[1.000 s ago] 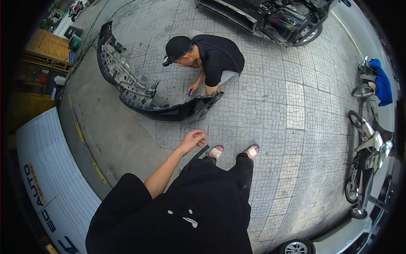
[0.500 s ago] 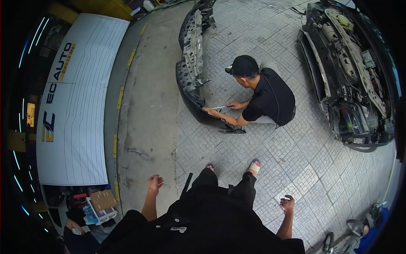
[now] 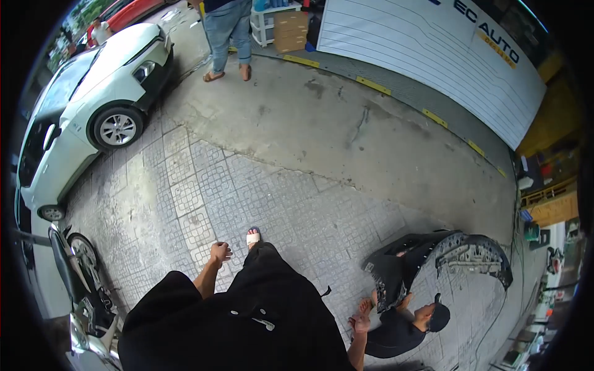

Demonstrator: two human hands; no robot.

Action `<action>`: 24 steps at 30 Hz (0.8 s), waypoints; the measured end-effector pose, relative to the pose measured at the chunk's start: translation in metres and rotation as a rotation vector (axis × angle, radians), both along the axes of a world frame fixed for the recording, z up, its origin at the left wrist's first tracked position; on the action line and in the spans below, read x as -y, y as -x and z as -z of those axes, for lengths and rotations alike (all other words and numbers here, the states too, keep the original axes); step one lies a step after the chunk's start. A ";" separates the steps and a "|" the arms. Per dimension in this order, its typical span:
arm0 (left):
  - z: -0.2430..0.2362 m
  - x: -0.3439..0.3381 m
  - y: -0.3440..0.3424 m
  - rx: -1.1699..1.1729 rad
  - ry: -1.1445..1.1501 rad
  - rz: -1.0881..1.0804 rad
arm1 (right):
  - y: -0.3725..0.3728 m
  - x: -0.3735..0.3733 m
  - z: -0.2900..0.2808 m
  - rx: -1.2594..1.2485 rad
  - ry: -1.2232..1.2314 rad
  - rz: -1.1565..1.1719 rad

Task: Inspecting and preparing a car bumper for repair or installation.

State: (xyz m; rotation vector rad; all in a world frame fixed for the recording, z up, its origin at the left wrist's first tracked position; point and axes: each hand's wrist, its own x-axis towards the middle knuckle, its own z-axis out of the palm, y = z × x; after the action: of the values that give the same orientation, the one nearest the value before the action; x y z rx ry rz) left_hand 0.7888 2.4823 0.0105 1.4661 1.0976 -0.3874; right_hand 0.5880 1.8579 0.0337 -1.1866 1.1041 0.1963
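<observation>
My left hand [image 3: 220,251] hangs in front of my left thigh, fingers loosely curled with nothing in them. Low on the right, my right hand [image 3: 359,323] hangs loose and holds nothing I can see. Beyond it, in the picture, a crouching person [image 3: 396,334] in a black shirt and black cap has a hand at a black car bumper [image 3: 405,256]. The bumper stands on the paving, its grey inner frame [image 3: 470,256] showing. Any tool in that person's hands is hidden.
A white car [image 3: 93,99] stands at the far left, with a motorcycle [image 3: 90,278] nearer me. Another person [image 3: 229,37] in jeans stands by a white rack [image 3: 263,28] and a cardboard box [image 3: 291,31]. A white covered panel [image 3: 421,49] runs along the raised edge.
My view has swung to the left; the bumper and crouching person now appear at the lower right. The white car and motorcycle have come into view, and the stripped car front has left it.
</observation>
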 end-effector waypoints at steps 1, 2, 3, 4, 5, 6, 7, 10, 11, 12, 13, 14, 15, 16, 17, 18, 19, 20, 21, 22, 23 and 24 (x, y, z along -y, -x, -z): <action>0.011 -0.023 0.030 -0.063 0.003 -0.106 | -0.037 0.000 -0.006 -0.006 0.020 -0.076; 0.023 -0.045 0.061 -0.162 0.014 -0.221 | -0.078 -0.005 -0.010 -0.009 0.154 -0.165; 0.035 -0.067 0.090 -0.283 0.019 -0.241 | -0.122 -0.019 -0.013 0.000 0.286 -0.237; 0.048 -0.089 0.118 -0.441 0.022 -0.221 | -0.169 -0.046 -0.019 0.015 0.289 -0.275; 0.060 -0.118 0.144 -0.483 0.016 -0.189 | -0.211 -0.072 -0.029 -0.015 0.294 -0.223; 0.069 -0.133 0.160 -0.532 0.020 -0.152 | -0.245 -0.092 -0.040 -0.053 0.310 -0.168; 0.065 -0.142 0.150 -0.551 0.036 -0.179 | -0.283 -0.117 -0.042 0.037 0.258 -0.220; 0.047 -0.189 0.081 -0.323 0.106 -0.365 | -0.361 -0.197 -0.045 0.012 0.231 -0.473; 0.033 -0.207 0.044 -0.234 0.147 -0.394 | -0.380 -0.217 -0.034 -0.031 0.211 -0.538; 0.022 -0.229 0.014 -0.117 0.173 -0.392 | -0.398 -0.247 -0.028 -0.039 0.196 -0.562; 0.012 -0.249 -0.014 -0.028 0.155 -0.394 | -0.421 -0.276 -0.024 -0.132 0.181 -0.691; -0.008 -0.269 -0.057 0.103 0.161 -0.383 | -0.441 -0.295 -0.028 -0.195 0.187 -0.792; -0.029 -0.288 -0.088 0.167 0.119 -0.366 | -0.461 -0.312 -0.020 -0.240 0.173 -0.862; -0.044 -0.307 -0.106 0.256 0.103 -0.380 | -0.482 -0.329 -0.015 -0.237 0.171 -0.890; -0.061 -0.319 -0.121 0.299 0.093 -0.429 | -0.505 -0.347 -0.009 -0.284 0.156 -0.931; -0.074 -0.332 -0.134 0.347 0.077 -0.479 | -0.530 -0.366 -0.003 -0.325 0.138 -0.976; -0.073 -0.345 -0.136 0.336 0.085 -0.547 | -0.560 -0.387 0.005 -0.307 0.129 -1.010; -0.067 -0.353 -0.132 0.329 0.096 -0.607 | -0.589 -0.406 0.011 -0.373 0.177 -1.049; -0.061 -0.359 -0.125 0.266 0.098 -0.668 | -0.618 -0.429 0.018 -0.438 0.225 -1.087; -0.055 -0.362 -0.117 0.204 0.105 -0.724 | -0.650 -0.454 0.028 -0.419 0.218 -1.108; -0.048 -0.361 -0.106 0.121 0.095 -0.776 | -0.685 -0.479 0.037 -0.470 0.251 -1.133; -0.035 -0.360 -0.091 0.018 0.105 -0.829 | -0.729 -0.510 0.045 -0.514 0.284 -1.161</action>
State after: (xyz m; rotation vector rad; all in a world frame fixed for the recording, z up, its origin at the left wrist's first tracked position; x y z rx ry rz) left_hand 0.8802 2.8425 0.0452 0.8132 1.5286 0.1544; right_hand 1.3174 2.3677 -0.0108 -2.0006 0.7429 1.3241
